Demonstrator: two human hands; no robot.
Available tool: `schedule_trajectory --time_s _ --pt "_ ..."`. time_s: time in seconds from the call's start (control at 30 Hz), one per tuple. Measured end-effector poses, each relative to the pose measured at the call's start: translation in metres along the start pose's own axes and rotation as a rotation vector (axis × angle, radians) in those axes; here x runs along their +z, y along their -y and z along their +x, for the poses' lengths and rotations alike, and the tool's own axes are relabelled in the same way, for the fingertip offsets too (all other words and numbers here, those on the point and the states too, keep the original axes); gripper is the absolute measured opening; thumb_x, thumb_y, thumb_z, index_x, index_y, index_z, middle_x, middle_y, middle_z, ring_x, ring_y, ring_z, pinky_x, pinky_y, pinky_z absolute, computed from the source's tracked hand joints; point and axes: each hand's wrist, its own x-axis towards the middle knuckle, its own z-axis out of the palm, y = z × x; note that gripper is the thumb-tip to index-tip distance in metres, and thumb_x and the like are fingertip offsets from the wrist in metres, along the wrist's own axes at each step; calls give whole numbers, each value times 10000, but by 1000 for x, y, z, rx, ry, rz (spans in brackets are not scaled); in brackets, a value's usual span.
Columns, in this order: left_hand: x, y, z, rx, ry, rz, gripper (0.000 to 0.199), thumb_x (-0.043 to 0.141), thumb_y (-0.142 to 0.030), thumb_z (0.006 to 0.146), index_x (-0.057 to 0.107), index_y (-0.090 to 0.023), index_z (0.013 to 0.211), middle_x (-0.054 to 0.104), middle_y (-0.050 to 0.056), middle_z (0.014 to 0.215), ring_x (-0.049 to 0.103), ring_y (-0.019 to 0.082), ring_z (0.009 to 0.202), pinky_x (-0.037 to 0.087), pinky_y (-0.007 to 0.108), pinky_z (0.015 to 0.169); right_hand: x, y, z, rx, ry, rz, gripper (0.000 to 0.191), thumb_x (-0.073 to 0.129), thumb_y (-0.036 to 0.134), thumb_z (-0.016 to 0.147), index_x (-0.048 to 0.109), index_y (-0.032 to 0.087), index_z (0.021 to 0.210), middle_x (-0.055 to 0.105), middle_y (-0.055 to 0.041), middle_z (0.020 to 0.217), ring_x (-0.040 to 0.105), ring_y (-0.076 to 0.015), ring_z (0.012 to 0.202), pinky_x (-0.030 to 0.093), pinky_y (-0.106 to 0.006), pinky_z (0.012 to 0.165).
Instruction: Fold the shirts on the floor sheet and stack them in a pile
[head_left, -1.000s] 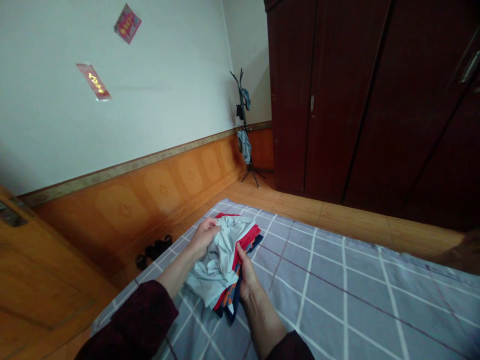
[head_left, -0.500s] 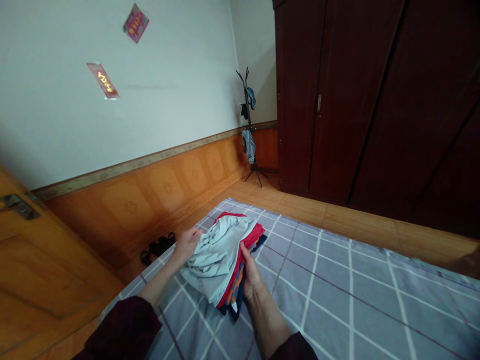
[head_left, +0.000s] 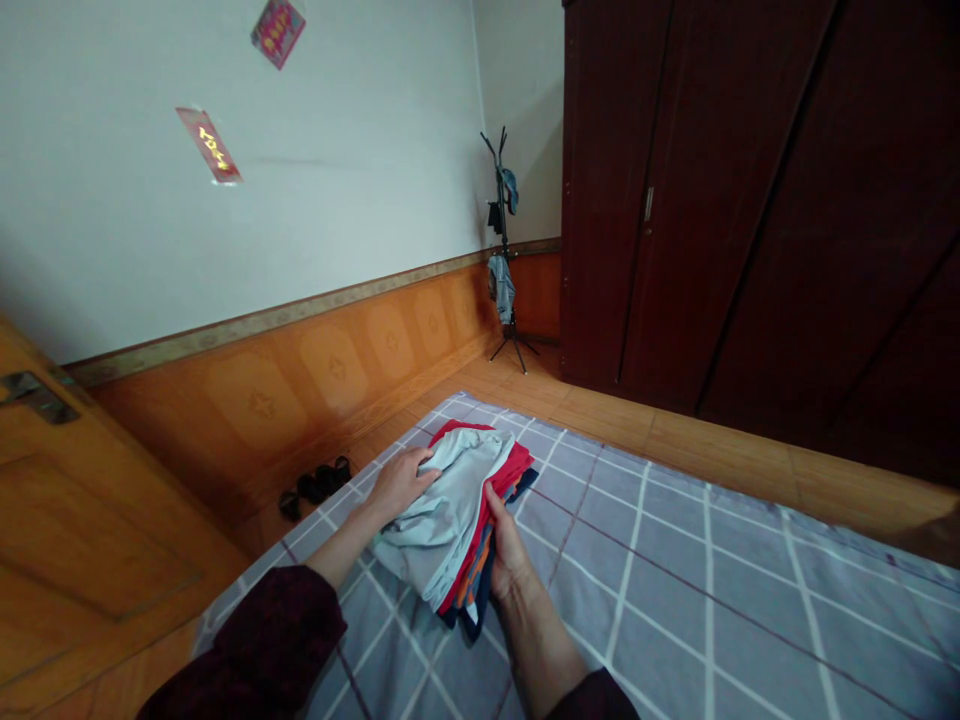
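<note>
A stack of folded clothes lies on the checked bedspread (head_left: 637, 600). Its top piece is a pale grey garment (head_left: 461, 500), rumpled on the left side. Beneath it show the edges of a red garment (head_left: 519, 464), an orange-patterned one (head_left: 472, 578) and a dark navy one (head_left: 481, 608). My left hand (head_left: 401, 486) rests on the pale garment's left part with its fingers stretched out. At the stack's right edge, my right hand (head_left: 510, 550) grips the layers, thumb on top and the other fingers mostly hidden at the side.
Dark shoes (head_left: 315, 487) stand on the floor left of the bed, near a wooden door (head_left: 90, 560). A coat rack (head_left: 504, 240) with a cap and clothing stands in the far corner. A dark red wardrobe (head_left: 720, 200) fills the right side.
My left hand has let go of the bunched left edge, moved right and flattened onto the pale garment, which looks smoother there. My right hand keeps its hold.
</note>
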Motion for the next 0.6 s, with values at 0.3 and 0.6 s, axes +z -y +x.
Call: schedule_trajectory --time_s 0.3,0.6 --pt "10 -1 3 36 -119 -80 153 583 -202 776 715 -225 849 675 24 844 623 191 820 439 276 764 -4 -1 4 -7 24 -3 586 595 476 823 528 120 1284 717 -102 1014 673 -250 952 484 -430 917" --pt "-95 -10 32 8 -576 -304 162 497 -287 820 584 -153 796 612 0 752 570 136 721 465 240 704 -4 0 2 21 1 -47 573 593 512 805 585 111 1215 732 -104 943 671 -260 959 497 -418 903"
